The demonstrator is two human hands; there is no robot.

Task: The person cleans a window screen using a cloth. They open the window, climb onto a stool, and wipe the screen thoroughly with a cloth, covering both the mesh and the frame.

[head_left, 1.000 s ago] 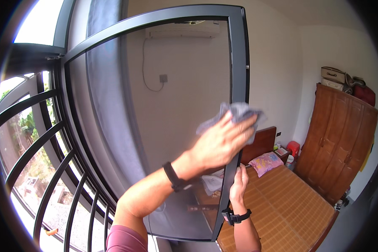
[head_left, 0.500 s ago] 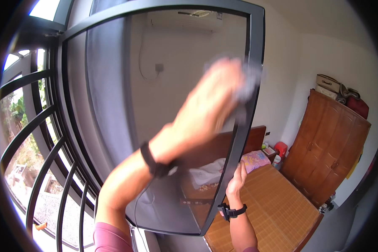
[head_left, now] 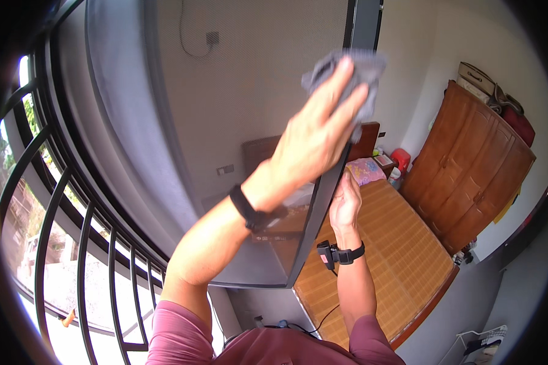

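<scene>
My left hand (head_left: 310, 137) presses a crumpled grey cloth (head_left: 366, 68) onto the dark upright edge of an open window sash (head_left: 313, 213). Two of its fingers stretch over the cloth; the others are partly hidden. Lower on the same edge, my right hand (head_left: 346, 204) is upright against the sash, its fingers partly behind the frame. A fine mesh or dark pane (head_left: 237, 97) fills the sash. Each wrist wears a black strap, and the right one carries a small dark box (head_left: 327, 254).
Curved black window bars (head_left: 42, 243) stand at the left, with daylight outside. A grey curtain (head_left: 128, 121) hangs beside them. Beyond the sash are a bed with a woven mat (head_left: 389, 249) and a brown wardrobe (head_left: 469, 164) topped with bags. A cable (head_left: 327, 316) runs near my body.
The view has tilted down, showing more of my shirt and less of the sash's top. My left hand and the cloth, blurred before, are sharper and still on the sash's right edge.
</scene>
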